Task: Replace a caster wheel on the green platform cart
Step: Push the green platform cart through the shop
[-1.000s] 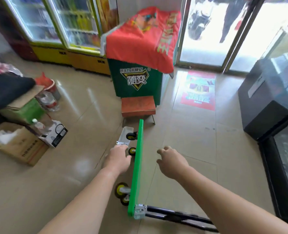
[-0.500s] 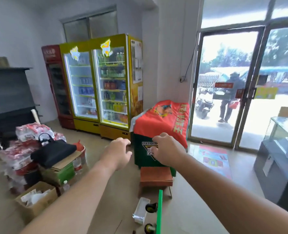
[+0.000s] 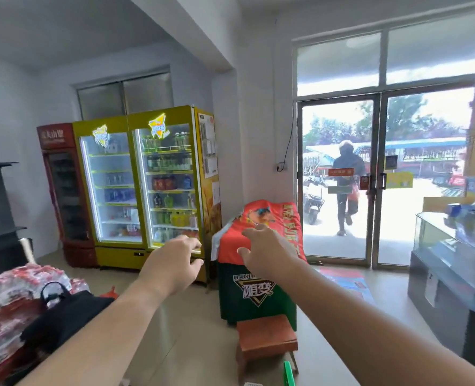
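Yellow fridge (image 3: 144,185): two glass doors are seen on it; rows of drink bottles (image 3: 169,162) are kept on its lit shelves, in green, red, blue and yellow.
Red fridge (image 3: 63,190): stood just beside the yellow fridge, on its left; it is dark inside, so what is kept in it cannot be told.
Green box (image 3: 255,296): covered on top by a red cloth (image 3: 286,218); what is inside is hidden.
Glass counter (image 3: 439,246): seen at the right edge; some blue things are set on top, too blurred to be named.
Packs of bottles (image 3: 22,280): wrapped in clear plastic and piled at the lower left; a black bag (image 3: 66,310) is laid on top of them.
Green cart (image 3: 288,371): only a thin bright green strip is shown, at the very bottom edge, near the right leg of the brown stool (image 3: 267,338); the rest is cut off.
Brown stool: placed on the floor, right in front of the green box.
Left hand (image 3: 172,263): held up in the air in front of the yellow fridge; the fingers are loosely bent and nothing is held.
Right hand (image 3: 267,249): held up in front of the red cloth; the fingers are spread and nothing is held.
Both hands: kept apart from each other and well above the cart.
Glass doors (image 3: 375,179): a person (image 3: 346,188) and a parked scooter (image 3: 312,199) are seen through them.
Count: two fridges, one green box, one red cloth, one stool, one black bag, one glass counter, two hands.
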The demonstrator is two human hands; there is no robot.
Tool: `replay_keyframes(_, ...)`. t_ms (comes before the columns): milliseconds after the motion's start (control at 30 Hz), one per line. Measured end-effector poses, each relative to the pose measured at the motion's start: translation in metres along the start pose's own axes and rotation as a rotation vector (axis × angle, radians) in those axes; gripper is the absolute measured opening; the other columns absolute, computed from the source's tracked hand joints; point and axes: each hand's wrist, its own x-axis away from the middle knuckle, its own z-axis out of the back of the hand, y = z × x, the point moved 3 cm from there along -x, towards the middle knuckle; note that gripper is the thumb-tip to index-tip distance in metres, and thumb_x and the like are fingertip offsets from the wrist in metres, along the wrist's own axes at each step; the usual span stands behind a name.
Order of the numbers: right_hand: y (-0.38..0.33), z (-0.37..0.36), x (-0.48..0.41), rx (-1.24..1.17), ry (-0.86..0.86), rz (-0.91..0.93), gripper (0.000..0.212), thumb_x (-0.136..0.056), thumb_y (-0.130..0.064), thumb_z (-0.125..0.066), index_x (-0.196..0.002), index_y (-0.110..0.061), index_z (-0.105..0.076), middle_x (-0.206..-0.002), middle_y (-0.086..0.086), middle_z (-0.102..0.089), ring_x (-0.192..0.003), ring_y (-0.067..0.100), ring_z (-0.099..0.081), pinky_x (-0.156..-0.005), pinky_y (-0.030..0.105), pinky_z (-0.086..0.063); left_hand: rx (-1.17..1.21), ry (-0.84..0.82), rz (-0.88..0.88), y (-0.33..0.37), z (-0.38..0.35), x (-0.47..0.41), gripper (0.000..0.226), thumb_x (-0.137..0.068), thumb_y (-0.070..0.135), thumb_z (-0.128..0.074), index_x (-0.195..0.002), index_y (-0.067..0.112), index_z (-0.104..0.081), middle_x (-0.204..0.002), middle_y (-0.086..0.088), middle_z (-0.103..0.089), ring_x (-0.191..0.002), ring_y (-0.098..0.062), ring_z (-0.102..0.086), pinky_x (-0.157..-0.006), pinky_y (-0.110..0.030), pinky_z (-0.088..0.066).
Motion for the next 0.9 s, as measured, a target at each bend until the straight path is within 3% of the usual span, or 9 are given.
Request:
replay_keyframes(167,-0.029,-0.016,-0.034,0.073,-0.018,0.083,0.043,-0.103,-0.039,-0.047,-0.139,-0.017,-0.053,-0.136,0.007,-0.053,-0.122,0.029,-0.056,-0.094,0.038,-0.054,-0.001,0.001,0.025,-0.045,-0.001,-0.02,0.044,-0.101,0.037,-0.061,-0.143,0.026,-0.056,-0.144,0.005,-0.057,-0.127,-0.018,-0.059,-0.1,-0.035,-0.053)
replay_keyframes(300,-0.032,-0.043,-0.073,0.009,-0.01,0.053,0.045,-0.099,-0.045,-0.051,-0.138,-0.021,-0.052,-0.133,0.006,-0.055,-0.116,0.028,-0.06,-0.09,0.038,-0.057,-0.021,-0.028,0.033,-0.075,-0.015,-0.047,0.043,-0.101,0.038,-0.059,-0.143,0.025,-0.056,-0.145,0.006,-0.057,-0.127,-0.018,-0.059,-0.1,-0.036,-0.052)
replay_keyframes(667,-0.022,-0.105,-0.219,0.004,0.012,0.071,0.041,-0.098,-0.038,-0.052,-0.134,-0.02,-0.054,-0.128,0.006,-0.055,-0.116,0.029,-0.058,-0.094,0.043,-0.055,-0.037,-0.006,0.022,-0.144,-0.054,-0.176,0.043,-0.102,0.038,-0.059,-0.143,0.026,-0.055,-0.148,0.005,-0.055,-0.126,-0.018,-0.059,-0.099,-0.034,-0.053)
replay_keyframes(900,-0.025,-0.167,-0.286,0.028,-0.008,0.047,0.043,-0.097,-0.039,-0.054,-0.136,-0.02,-0.054,-0.13,0.006,-0.056,-0.117,0.028,-0.06,-0.093,0.039,-0.055,0.01,-0.051,0.014,-0.198,-0.096,-0.234,0.043,-0.102,0.036,-0.058,-0.143,0.025,-0.055,-0.148,0.002,-0.054,-0.127,-0.022,-0.058,-0.1,-0.037,-0.053)
